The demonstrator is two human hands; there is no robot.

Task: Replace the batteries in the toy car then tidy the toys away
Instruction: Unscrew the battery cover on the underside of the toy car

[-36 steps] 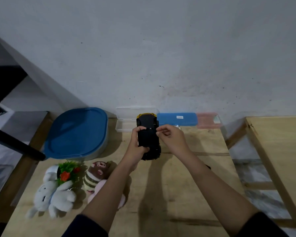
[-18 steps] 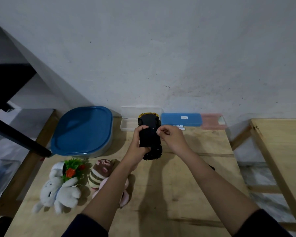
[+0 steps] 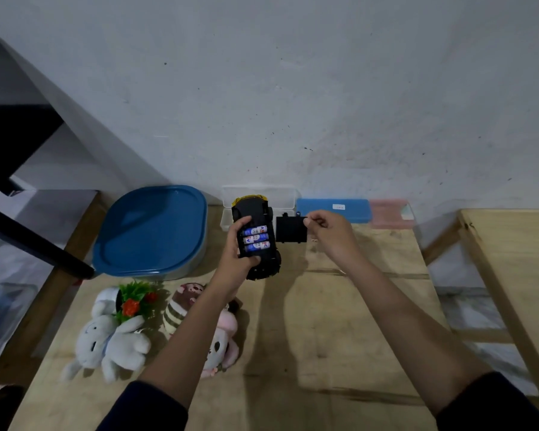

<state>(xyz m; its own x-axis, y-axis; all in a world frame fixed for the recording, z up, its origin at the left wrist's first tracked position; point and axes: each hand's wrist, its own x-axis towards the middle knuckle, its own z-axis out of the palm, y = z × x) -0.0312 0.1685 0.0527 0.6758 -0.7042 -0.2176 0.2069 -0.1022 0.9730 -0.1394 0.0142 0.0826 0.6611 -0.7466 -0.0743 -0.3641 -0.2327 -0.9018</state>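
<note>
- Head view: a person's left hand (image 3: 235, 256) grips a black-and-yellow plastic toy car (image 3: 268, 262), held underside up above the far middle of a pale wooden table (image 3: 339, 321), fingers curled round one flank and thumb round the near edge.
- Three blue-and-white cylindrical batteries (image 3: 255, 238) lie side by side in the car's uncovered compartment.
- Just right of the car, the right hand (image 3: 330, 234) pinches a flat black rectangular plastic battery cover (image 3: 291, 230) by its far right corner between thumb and forefinger, the other fingers loosely curled; the cover hangs apart from the car.
- Against the grey wall at the far edge stand a clear plastic box (image 3: 262, 194), a flat blue plastic case (image 3: 333, 209) and a pink translucent case (image 3: 389, 211).
- At far left sits a grey tub with a blue rounded lid (image 3: 151, 231).
- Near left, lying close together, are a white plush rabbit (image 3: 112, 346), a small artificial plant with green leaves and red flowers (image 3: 131, 301), a brown-striped plush toy (image 3: 178, 306) and a pink plush toy (image 3: 221, 340), the last partly hidden by the left forearm.
- A second wooden table (image 3: 517, 275) stands at right.
</note>
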